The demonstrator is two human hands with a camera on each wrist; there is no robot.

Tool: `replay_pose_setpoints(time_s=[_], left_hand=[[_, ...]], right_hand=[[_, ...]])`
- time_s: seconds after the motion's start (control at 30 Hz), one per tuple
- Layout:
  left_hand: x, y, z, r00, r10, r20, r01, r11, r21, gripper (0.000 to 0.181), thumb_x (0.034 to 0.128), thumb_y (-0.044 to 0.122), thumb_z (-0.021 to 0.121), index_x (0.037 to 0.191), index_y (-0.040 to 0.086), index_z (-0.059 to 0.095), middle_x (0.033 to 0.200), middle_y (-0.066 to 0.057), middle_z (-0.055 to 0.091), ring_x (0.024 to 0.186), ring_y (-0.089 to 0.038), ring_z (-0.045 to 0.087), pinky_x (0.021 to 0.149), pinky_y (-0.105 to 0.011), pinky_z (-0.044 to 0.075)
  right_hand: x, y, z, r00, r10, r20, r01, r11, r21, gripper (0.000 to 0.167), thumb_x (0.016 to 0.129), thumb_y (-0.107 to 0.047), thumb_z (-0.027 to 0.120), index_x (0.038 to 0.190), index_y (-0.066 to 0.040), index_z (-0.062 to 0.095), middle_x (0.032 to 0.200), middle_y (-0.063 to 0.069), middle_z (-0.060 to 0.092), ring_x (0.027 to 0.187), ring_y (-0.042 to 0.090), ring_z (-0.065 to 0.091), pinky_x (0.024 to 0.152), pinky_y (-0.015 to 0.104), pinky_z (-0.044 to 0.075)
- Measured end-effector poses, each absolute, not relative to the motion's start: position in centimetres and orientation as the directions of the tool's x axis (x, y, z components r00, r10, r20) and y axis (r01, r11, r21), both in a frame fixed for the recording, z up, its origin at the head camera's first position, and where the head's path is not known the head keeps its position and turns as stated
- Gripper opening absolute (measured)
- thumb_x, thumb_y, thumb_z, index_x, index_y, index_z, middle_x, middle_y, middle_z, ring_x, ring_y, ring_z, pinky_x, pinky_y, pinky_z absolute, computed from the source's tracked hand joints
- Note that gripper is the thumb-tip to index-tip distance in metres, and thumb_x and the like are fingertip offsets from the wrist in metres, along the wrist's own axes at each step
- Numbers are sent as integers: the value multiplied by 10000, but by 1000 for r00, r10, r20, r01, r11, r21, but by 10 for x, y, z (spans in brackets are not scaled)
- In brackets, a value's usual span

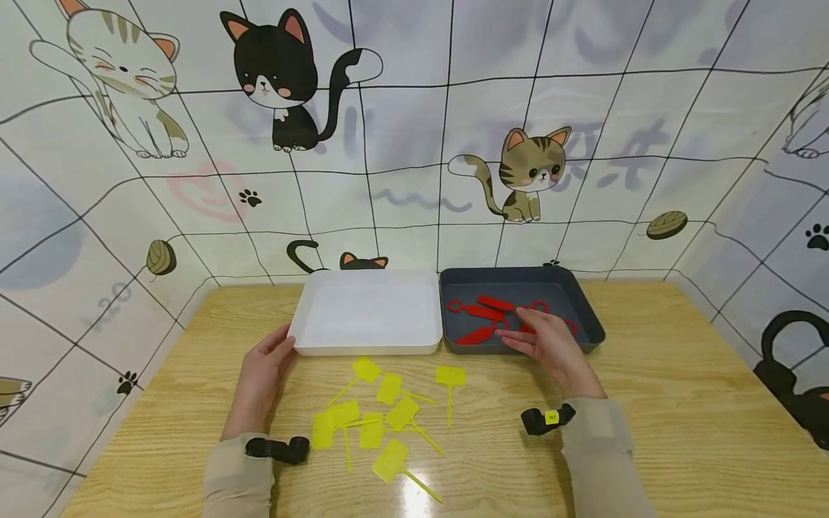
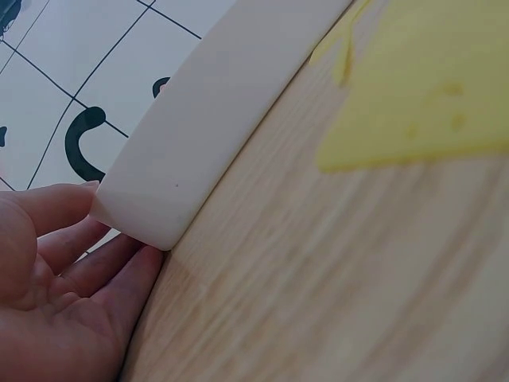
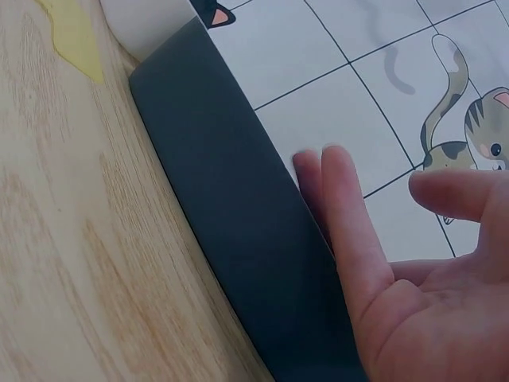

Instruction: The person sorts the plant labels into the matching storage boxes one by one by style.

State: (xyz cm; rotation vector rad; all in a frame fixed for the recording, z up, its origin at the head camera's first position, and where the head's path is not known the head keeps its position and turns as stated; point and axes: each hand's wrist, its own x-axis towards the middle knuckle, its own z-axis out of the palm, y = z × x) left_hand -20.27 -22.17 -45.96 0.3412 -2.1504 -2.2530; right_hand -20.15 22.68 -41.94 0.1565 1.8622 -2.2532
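Several red tags (image 1: 484,312) with ring ends lie in the dark grey tray (image 1: 588,338). My right hand (image 1: 550,349) is over that tray's front right part, fingers extended and apart; in the right wrist view the hand (image 3: 429,278) reaches past the tray's wall (image 3: 231,207), holding nothing visible. My left hand (image 1: 260,374) touches the left front corner of the white tray (image 1: 365,350). The left wrist view shows the hand's (image 2: 71,278) thumb and fingers around the corner of the white wall (image 2: 183,135).
Several yellow tags (image 1: 391,460) with thin stems lie scattered on the wooden table (image 1: 492,460) in front of the trays, some overlapping. The trays stand side by side. Behind them hangs a cloth (image 1: 401,201) printed with cats and grid lines.
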Motion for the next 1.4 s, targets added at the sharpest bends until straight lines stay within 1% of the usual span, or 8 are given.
replay_pose_setpoints(time_s=[0.13, 0.53, 0.77, 0.93, 1.07, 1.2, 1.3, 1.4], left_hand=[[-202, -222, -460, -976, -154, -157, -150, -54, 987, 484, 914, 201, 516, 1354, 57, 378, 1386, -95, 346, 1215, -187, 389, 951, -241, 356], [-204, -222, -461, -975, -156, -158, -151, -52, 987, 481, 909, 210, 524, 1349, 66, 392, 1378, -93, 361, 1205, -183, 399, 953, -243, 355], [-203, -222, -461, -975, -160, -151, -147, -41, 988, 474, 909, 222, 525, 1344, 78, 403, 1368, -82, 373, 1196, -163, 408, 937, -216, 363], [-204, -223, -462, -974, -168, -153, -149, -38, 988, 466, 909, 212, 525, 1341, 80, 408, 1366, -77, 376, 1195, -163, 409, 929, -210, 369], [-204, -223, -461, -972, -173, -162, -157, -42, 987, 469, 908, 217, 528, 1342, 87, 409, 1371, -70, 370, 1196, -159, 407, 928, -206, 369], [-204, -223, -461, -971, -171, -164, -159, -44, 986, 477, 904, 227, 533, 1343, 87, 408, 1372, -72, 370, 1194, -154, 407, 931, -208, 367], [-204, -223, -462, -973, -168, -156, -150, -47, 988, 484, 900, 232, 539, 1341, 80, 410, 1367, -80, 376, 1192, -157, 410, 934, -213, 367], [-205, -224, -463, -976, -162, -147, -142, -45, 989, 496, 895, 246, 545, 1344, 84, 406, 1363, -76, 381, 1195, -159, 409, 933, -212, 367]], right_hand=[[-202, 226, -419, -971, -94, -222, 236, -178, -955, 668, 936, -291, 460, 1420, -6, 99, 1472, 114, 81, 1114, 301, 493, 842, 326, 454], [-199, 226, -416, -975, -61, -214, 221, -130, -967, 689, 930, -305, 469, 1413, 17, 99, 1465, 132, 91, 1201, 307, 403, 866, 319, 441], [-227, 259, -462, -999, -9, -37, 38, -133, -990, 613, 857, -408, 557, 1338, -68, 388, 1325, 103, 420, 1050, 198, 558, 785, 304, 485], [-205, 259, -426, -996, -1, 92, -92, -60, -994, 454, 911, -326, 501, 1293, -85, 464, 1199, 105, 554, 1002, 225, 581, 769, 274, 494], [-203, 272, -425, -990, 47, 134, -134, -7, -991, 430, 906, -333, 506, 1275, -113, 491, 1158, 80, 584, 988, 215, 585, 762, 268, 496], [-209, 289, -435, -965, 231, 122, -134, -33, -991, 378, 886, -304, 551, 1206, -104, 569, 1072, 66, 625, 927, 208, 583, 711, 250, 498], [-209, 296, -436, -903, 421, 89, -133, -75, -988, 305, 874, -274, 576, 1116, -99, 640, 996, 34, 648, 885, 191, 550, 690, 230, 468], [-200, 293, -424, -829, 559, 23, -85, -84, -993, 292, 870, -294, 576, 1090, -120, 657, 1056, -4, 620, 960, 163, 488, 799, 237, 413]])
